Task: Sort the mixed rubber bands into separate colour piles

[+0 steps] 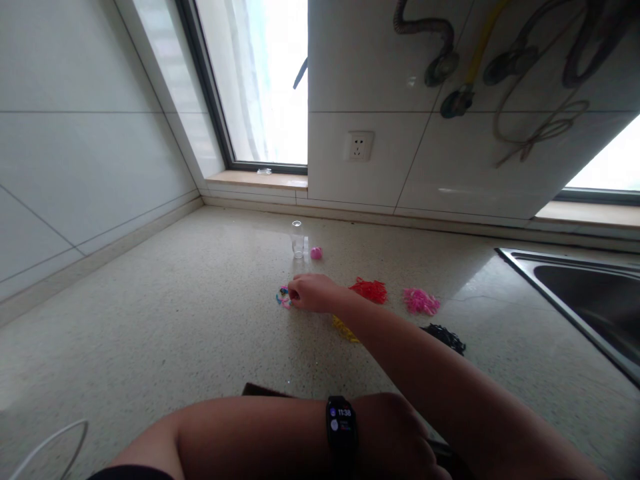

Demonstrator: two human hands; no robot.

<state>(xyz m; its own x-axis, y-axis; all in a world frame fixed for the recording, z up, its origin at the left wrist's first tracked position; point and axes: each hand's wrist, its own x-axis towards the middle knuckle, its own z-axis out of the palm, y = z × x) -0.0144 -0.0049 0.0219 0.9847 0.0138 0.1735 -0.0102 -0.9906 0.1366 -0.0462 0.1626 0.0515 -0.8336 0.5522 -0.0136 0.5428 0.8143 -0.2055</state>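
Note:
My right hand (pixel 315 293) reaches over the counter, fingers pinched together at a small mixed pile of pink, blue and dark bands (pixel 283 297). Whatever its fingertips hold is hidden. Beneath my right forearm, a heap of yellow bands (pixel 345 329) is partly covered. Red bands (pixel 370 291) lie just beyond the wrist, with pink bands (pixel 421 301) and black bands (pixel 445 338) further right. Low in view, my left hand (pixel 395 430) is closed with curled fingers, partly cut off by the frame edge; a watch (pixel 341 427) is on that wrist. What it grips cannot be made out.
A clear bottle (pixel 298 241) stands upright behind the right hand, beside a small pink cap (pixel 316 253). A sink (pixel 590 293) is set into the counter (pixel 175 307) at right. A white cable (pixel 55 437) lies lower left. Part of a dark object (pixel 263 389) shows behind my left forearm.

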